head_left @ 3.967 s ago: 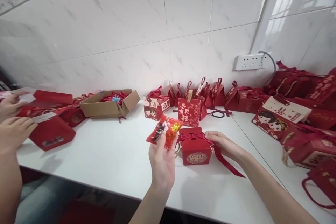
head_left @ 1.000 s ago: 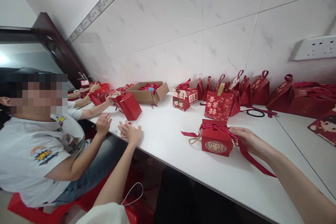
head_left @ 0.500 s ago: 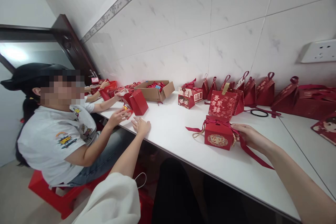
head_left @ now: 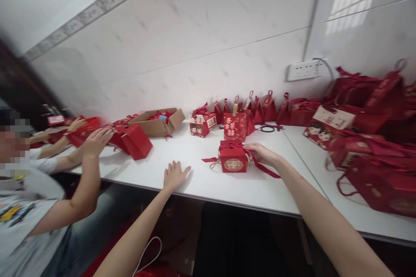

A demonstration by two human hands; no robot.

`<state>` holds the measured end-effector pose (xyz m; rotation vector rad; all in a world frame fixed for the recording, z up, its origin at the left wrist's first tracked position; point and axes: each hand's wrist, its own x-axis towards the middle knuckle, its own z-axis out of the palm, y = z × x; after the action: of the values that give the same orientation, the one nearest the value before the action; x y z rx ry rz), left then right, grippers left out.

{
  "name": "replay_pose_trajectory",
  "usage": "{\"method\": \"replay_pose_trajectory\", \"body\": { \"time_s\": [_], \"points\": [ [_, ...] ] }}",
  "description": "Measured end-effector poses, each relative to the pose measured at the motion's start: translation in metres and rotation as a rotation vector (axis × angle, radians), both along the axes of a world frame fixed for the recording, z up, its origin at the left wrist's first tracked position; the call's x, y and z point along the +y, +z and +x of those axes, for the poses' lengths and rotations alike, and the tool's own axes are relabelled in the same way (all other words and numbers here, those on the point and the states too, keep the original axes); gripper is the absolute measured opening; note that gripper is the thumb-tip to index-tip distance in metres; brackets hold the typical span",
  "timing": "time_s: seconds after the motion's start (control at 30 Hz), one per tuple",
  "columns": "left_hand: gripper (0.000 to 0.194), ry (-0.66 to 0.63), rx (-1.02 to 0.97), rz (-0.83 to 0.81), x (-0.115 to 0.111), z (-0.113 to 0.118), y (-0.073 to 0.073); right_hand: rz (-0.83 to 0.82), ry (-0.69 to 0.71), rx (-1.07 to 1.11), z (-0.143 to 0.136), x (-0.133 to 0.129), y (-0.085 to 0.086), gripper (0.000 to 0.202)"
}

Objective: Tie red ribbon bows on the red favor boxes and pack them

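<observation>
My left hand (head_left: 174, 176) rests on the white table with its fingers spread and nothing in it. To its right, a small red box (head_left: 234, 160) with a gold emblem, a dark red ribbon and rope cord stands upright. My right hand (head_left: 261, 154) is at the box's upper right side, its fingers pressed together by the ribbon; the fingertips are partly hidden. Just behind this box stands a red patterned box (head_left: 235, 127) with gold characters. Further back on the left is a cream and red box (head_left: 199, 125) with cartoon figures.
A cardboard carton (head_left: 152, 126) of red items stands at the back left. Beside it, a person at the left touches a red box (head_left: 138, 142). Pointed red boxes line the wall; a black ring (head_left: 268, 129) lies before them. Red gift boxes (head_left: 383, 181) pile up at the right.
The view has turned right, showing more boxes. My left hand has moved away from the person's hands and its fingers are more spread. The person's near hand has risen onto the red box.
</observation>
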<state>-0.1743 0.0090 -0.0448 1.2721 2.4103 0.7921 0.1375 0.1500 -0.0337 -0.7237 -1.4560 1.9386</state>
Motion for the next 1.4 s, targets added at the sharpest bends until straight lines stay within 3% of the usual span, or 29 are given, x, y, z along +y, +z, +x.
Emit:
{"method": "replay_pose_trajectory", "body": {
  "time_s": [0.1, 0.17, 0.33, 0.43, 0.57, 0.73, 1.0, 1.4],
  "points": [
    [0.043, -0.289, -0.162, 0.021, 0.002, 0.036, 0.008, 0.007, 0.001, -0.001, -0.001, 0.005, -0.002, 0.025],
    [0.049, -0.415, -0.247, 0.081, 0.01, 0.054, 0.017, 0.019, 0.022, -0.002, -0.001, 0.008, -0.003, 0.025],
    [0.053, -0.447, -0.32, 0.252, 0.058, 0.081, 0.04, 0.049, 0.054, 0.028, 0.001, 0.012, -0.004, 0.031],
    [0.057, -0.515, -0.416, 0.127, 0.087, 0.086, 0.049, 0.065, 0.04, 0.046, 0.004, 0.014, -0.003, 0.034],
    [0.053, -0.688, -0.544, -0.071, 0.108, 0.08, 0.055, 0.086, 0.031, 0.049, 0.008, 0.017, -0.001, 0.036],
    [0.048, -0.79, -0.7, -0.068, 0.123, 0.075, 0.041, 0.079, 0.02, 0.054, 0.011, 0.015, 0.003, 0.033],
    [0.054, -0.755, -1.025, 0.004, 0.125, 0.094, 0.0, 0.01, -0.019, 0.052, 0.02, 0.02, -0.003, 0.03],
    [0.052, -0.836, -1.105, 0.114, 0.124, 0.094, -0.006, -0.057, 0.062, 0.055, 0.039, 0.027, -0.018, 0.035]
  ]
}}
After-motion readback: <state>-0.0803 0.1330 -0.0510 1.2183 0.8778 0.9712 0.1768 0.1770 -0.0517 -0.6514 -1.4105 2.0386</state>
